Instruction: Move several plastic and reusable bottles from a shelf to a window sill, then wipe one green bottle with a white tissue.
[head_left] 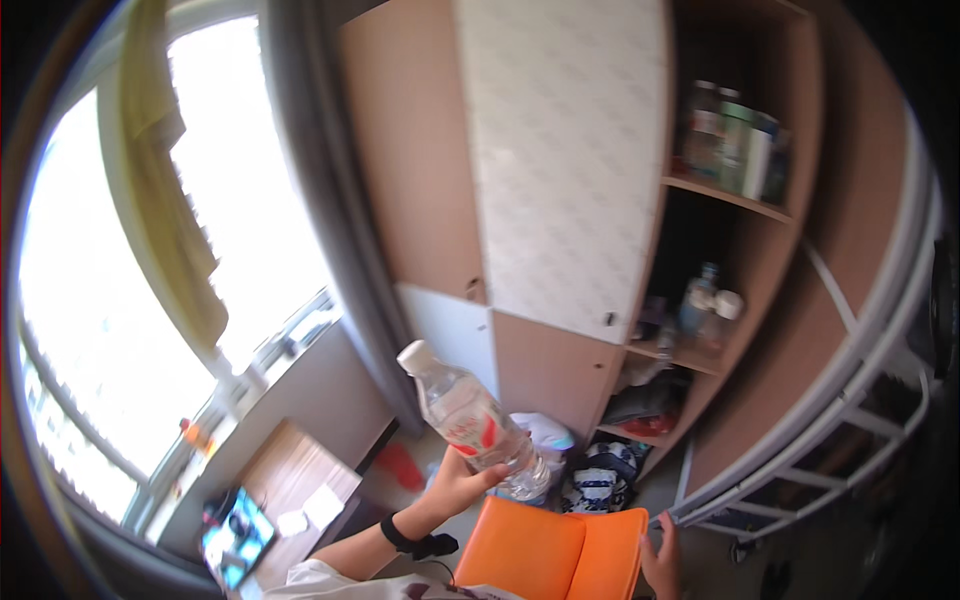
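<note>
My left hand (470,492) is wrapped round the lower part of a clear plastic bottle (478,425) with a white cap and a red-and-white label. The bottle is held up and tilts to the left, and looks empty or nearly so. A black band circles my left wrist. Below the bottle is an orange chair back (545,550) with a seam down it. My right hand (660,558) is beside the chair's right edge, fingers pointing up and apart, with nothing visible in it. Whether it touches the chair I cannot tell.
A tall cupboard (560,150) stands ahead, with bottles on its open shelves (735,200). A patterned backpack (603,475) lies at its foot. At left are a wooden desk (300,465), a lit tablet-like screen (238,535) and a window. A metal bed frame (860,400) is at right.
</note>
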